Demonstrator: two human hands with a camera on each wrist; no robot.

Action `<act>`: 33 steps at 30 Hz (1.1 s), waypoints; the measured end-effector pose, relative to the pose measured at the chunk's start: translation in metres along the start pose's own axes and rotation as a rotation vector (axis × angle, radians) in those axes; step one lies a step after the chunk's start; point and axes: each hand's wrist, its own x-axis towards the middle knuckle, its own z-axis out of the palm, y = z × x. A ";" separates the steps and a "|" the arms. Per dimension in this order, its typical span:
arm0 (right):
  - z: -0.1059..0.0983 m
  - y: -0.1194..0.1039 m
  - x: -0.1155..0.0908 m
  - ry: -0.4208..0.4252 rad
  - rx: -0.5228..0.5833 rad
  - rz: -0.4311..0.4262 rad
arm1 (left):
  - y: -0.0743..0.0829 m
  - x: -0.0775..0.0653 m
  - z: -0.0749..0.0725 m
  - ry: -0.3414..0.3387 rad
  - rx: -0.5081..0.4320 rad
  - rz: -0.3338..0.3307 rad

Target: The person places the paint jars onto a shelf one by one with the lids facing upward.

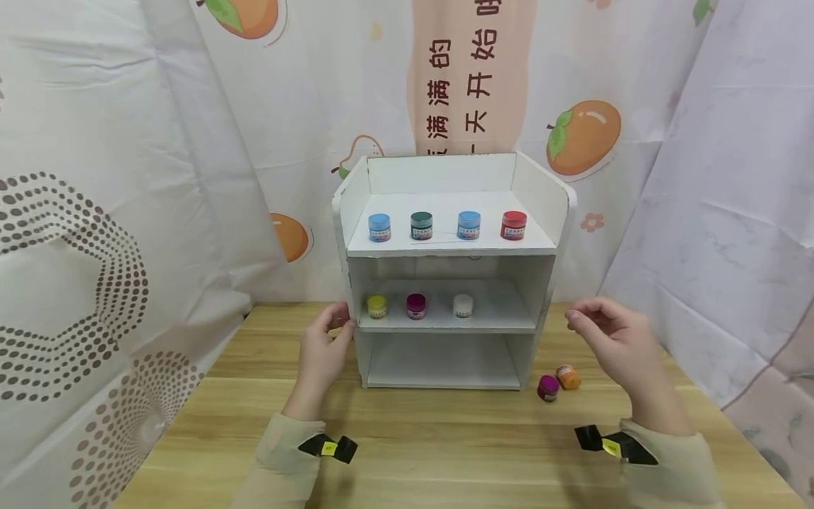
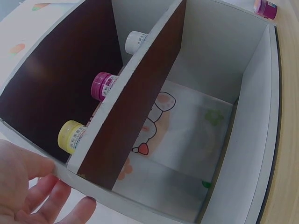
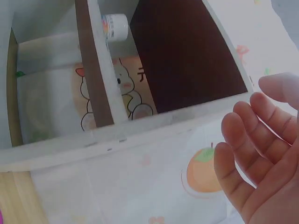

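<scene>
A white shelf point(image 1: 445, 330) stands on the table with small paint jars on its upper two levels. My left hand point(image 1: 327, 346) is at its left side panel, thumb right at the front edge and relaxed fingers along the outer face. Closest to that hand is a yellow jar point(image 2: 70, 136) on the middle level, beside a magenta jar point(image 2: 101, 87) and a white jar point(image 2: 134, 43). My right hand point(image 1: 613, 339) hovers to the right of the shelf, fingers loosely bent, nothing held. Below it on the table lie a purple jar point(image 1: 548, 388) and an orange jar point(image 1: 569, 377).
On the top level stand a light blue jar point(image 1: 379, 227), a dark green jar point(image 1: 422, 225), another blue jar point(image 1: 468, 225) and a red jar point(image 1: 514, 225). A patterned curtain point(image 1: 210, 141) hangs behind and beside the wooden table point(image 1: 445, 445).
</scene>
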 end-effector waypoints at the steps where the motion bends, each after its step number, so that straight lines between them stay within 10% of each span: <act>1: -0.001 0.000 0.000 0.003 -0.015 0.006 | 0.000 0.000 0.000 0.002 -0.002 0.000; 8: -0.007 0.024 -0.004 -0.012 -0.130 0.132 | 0.001 0.000 -0.001 -0.004 -0.002 0.010; 14: -0.012 0.040 -0.008 -0.203 -0.291 0.264 | 0.002 0.001 0.000 0.002 0.000 0.025; 33: -0.006 0.080 -0.027 -0.540 -0.256 0.368 | 0.002 0.001 0.000 0.002 0.018 0.016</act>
